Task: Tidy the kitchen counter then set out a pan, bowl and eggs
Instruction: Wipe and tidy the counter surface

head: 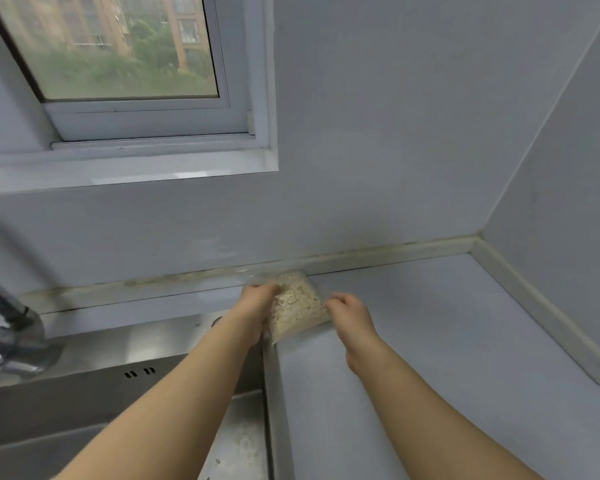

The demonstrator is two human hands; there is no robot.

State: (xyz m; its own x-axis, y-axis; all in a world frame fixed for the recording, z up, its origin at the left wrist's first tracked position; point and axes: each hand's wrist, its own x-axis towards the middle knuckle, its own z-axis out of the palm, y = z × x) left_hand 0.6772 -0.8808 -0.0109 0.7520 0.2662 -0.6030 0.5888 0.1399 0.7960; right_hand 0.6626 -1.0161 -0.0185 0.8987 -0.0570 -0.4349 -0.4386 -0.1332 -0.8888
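A clear plastic bag of pale oat-like flakes (pixel 297 303) lies on the grey counter (pixel 430 341) close to the back wall, right beside the sink's edge. My left hand (pixel 257 306) grips the bag's left side with curled fingers. My right hand (pixel 350 315) pinches the bag's right edge. Both forearms reach in from the bottom of the view. No pan, bowl or eggs are in sight.
A steel sink (pixel 125 386) fills the lower left, with a chrome tap (pixel 7 327) at the far left. A window (pixel 118 64) sits above it. A raised backsplash strip (pixel 541 313) borders the counter at the back and right, where the walls meet in a corner.
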